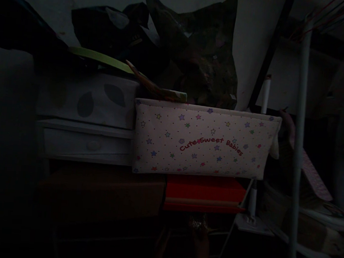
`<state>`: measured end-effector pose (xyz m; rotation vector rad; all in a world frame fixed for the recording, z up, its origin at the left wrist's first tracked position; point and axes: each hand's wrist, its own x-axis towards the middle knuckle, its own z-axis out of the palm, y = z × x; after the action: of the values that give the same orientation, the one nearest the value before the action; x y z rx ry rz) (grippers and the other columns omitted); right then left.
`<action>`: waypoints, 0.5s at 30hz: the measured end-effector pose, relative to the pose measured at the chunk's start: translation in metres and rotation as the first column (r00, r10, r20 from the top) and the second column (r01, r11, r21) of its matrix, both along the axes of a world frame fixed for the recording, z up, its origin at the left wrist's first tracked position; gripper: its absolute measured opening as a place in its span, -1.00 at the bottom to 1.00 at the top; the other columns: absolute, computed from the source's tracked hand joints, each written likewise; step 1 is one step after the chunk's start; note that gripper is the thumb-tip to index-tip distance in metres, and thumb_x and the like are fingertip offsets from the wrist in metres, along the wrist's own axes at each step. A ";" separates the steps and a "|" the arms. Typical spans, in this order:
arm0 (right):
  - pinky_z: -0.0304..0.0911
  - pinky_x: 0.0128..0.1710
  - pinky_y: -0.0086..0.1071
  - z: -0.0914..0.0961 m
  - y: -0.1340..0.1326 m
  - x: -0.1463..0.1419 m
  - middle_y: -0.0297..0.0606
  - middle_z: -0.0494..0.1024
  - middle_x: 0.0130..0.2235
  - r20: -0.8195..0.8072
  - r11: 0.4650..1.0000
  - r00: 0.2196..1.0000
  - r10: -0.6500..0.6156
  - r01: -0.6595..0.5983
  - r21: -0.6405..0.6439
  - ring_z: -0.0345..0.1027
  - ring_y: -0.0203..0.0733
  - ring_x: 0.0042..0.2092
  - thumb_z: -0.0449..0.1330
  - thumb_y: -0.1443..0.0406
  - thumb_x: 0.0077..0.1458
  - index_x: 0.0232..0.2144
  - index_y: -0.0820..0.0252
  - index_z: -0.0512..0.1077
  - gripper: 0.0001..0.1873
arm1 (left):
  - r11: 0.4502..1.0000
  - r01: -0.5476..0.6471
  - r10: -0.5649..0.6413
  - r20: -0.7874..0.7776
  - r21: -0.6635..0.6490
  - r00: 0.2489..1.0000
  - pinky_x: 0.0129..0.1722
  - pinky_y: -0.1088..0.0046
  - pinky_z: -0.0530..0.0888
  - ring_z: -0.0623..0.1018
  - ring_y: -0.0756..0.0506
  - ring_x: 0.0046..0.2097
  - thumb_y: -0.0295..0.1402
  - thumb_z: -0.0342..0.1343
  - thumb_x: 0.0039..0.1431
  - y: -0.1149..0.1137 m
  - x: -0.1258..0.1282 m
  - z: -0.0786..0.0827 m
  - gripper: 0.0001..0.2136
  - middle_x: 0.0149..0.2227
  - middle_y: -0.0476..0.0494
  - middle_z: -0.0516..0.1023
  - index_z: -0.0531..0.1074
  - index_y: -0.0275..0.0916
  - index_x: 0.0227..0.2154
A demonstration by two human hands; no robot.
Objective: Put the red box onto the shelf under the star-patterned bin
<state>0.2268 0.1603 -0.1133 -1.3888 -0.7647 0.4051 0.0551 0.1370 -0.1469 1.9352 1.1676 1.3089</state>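
Low in the frame, in deep shadow, one hand (201, 236) reaches upward from the bottom edge, its forearm rising almost straight and something glittery, perhaps a bracelet or ring, showing near its top. It is too dark to say which hand it is, or whether the fingers are spread or curled, and I cannot tell if it grips anything; its upper end lies just below the red box (204, 193) and may touch the underside, though the shadow hides the contact. A fainter shape beside it, to the left, could be a second hand or arm, but that cannot be made out. The red box sits directly under a long white fabric case (203, 141) printed with small coloured stars and the words "Cute Sweet Babies"; there is one such case, lying lengthwise on its long edge. To the left of the case stand two pale boxes stacked one on the other, the upper spotted box (86, 98) with dark leaf-like marks and the lower white box (84, 142). Under them sits one brown cardboard box (101, 193), touching the red box at its side. Dark bags (196, 51) are piled on top, and a white pole (299, 135) stands upright at the right.
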 end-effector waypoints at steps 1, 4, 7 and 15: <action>0.36 -0.25 -0.23 0.002 0.000 -0.002 -0.18 0.60 -0.32 -0.009 1.000 1.000 -0.014 0.013 -0.018 0.46 0.06 -0.19 0.29 -0.11 -0.31 -0.25 0.19 0.48 -0.37 | 1.000 0.007 -0.007 0.007 -0.017 1.000 0.25 0.10 0.17 0.17 -0.24 0.29 -0.40 -0.14 0.14 0.000 0.001 0.004 -0.51 0.27 -0.33 0.19 0.24 -0.25 0.17; 0.33 -0.10 -0.19 0.006 0.001 -0.013 -0.10 0.58 -0.16 -0.009 1.000 1.000 -0.016 0.016 -0.014 0.40 0.10 -0.05 0.28 -0.14 -0.32 -0.22 0.20 0.48 -0.32 | 0.991 0.070 -0.065 0.044 -0.118 0.997 0.27 0.11 0.12 0.13 -0.25 0.30 -0.40 -0.09 0.13 -0.004 0.004 0.017 -0.49 0.28 -0.27 0.17 0.21 -0.17 0.19; 0.20 0.09 -0.15 0.011 0.002 -0.027 -0.02 0.47 0.05 0.020 0.998 0.997 0.068 -0.068 0.007 0.28 0.11 0.11 0.25 -0.10 -0.20 -0.06 0.24 0.41 -0.28 | 0.974 0.112 -0.100 0.069 -0.197 0.993 0.28 0.17 0.13 0.15 -0.23 0.30 -0.39 0.00 0.10 -0.010 0.005 0.030 -0.49 0.26 -0.18 0.24 0.25 -0.02 0.16; 0.10 0.18 -0.16 0.019 0.007 -0.054 0.00 0.33 0.17 -0.037 0.946 0.946 0.322 -0.323 -0.027 0.18 0.03 0.20 0.16 0.01 0.00 0.16 0.28 0.20 -0.26 | 0.960 0.117 -0.097 0.092 -0.256 0.991 0.12 0.01 0.31 0.36 -0.20 0.14 -0.21 0.05 0.18 -0.013 0.005 0.051 -0.63 0.18 -0.20 0.31 0.31 -0.11 0.05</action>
<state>0.1732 0.1670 -0.0946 -1.2856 -0.9660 0.6967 0.0605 0.1236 -0.0958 1.7164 1.1186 1.1040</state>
